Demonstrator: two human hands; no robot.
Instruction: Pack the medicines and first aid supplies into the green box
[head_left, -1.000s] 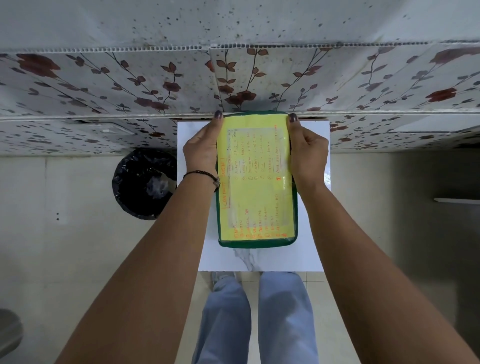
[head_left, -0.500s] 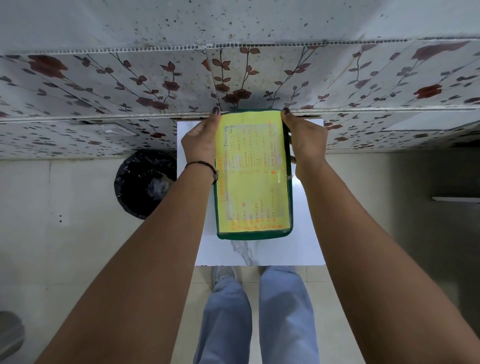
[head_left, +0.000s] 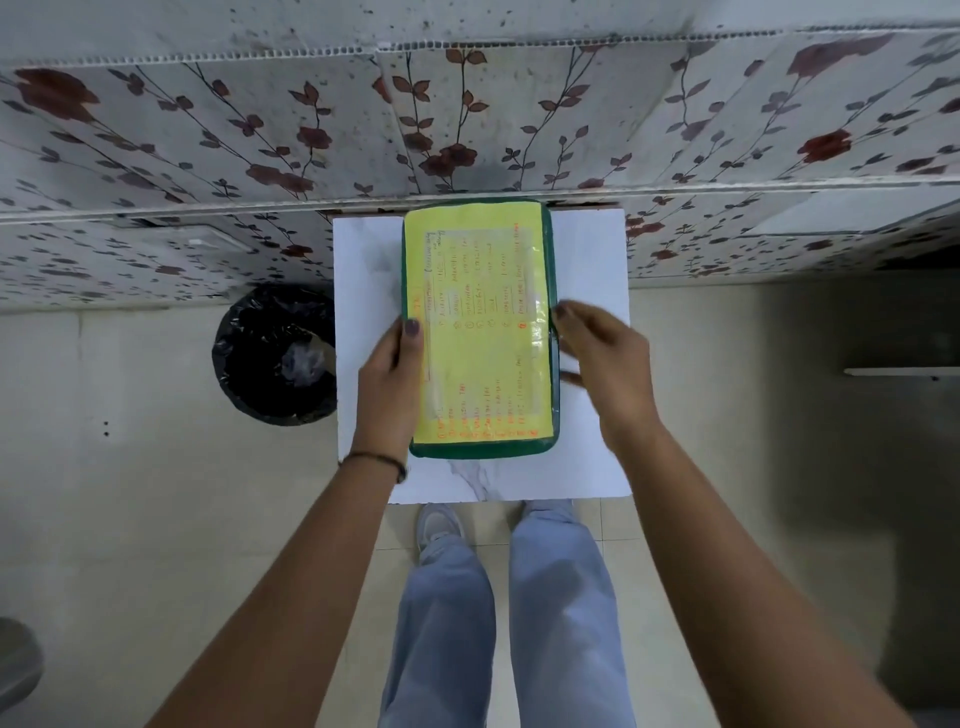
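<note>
Closed green box (head_left: 480, 332) flat on the white surface (head_left: 587, 260), a hand at each long side.

Nearest, jeans legs (head_left: 498, 618) and a shoe (head_left: 439, 525) on the tiled floor below the surface's near edge. Above them, left hand (head_left: 389, 384) with a black wrist band (head_left: 376, 460) pressed along the box's left side, thumb on the yellow lid sheet, grip lightly on the box edge. Right hand (head_left: 605, 364) blurred just beside the right side, fingers spread and loose; contact with the box not clear. Yellow sheet with orange and grey writing over nearly the whole lid, green rim showing round it. Left of the surface, a black-lined bin (head_left: 275, 358) on the floor. Farthest, floral wall panels (head_left: 467, 114) touching the box's far end.
</note>
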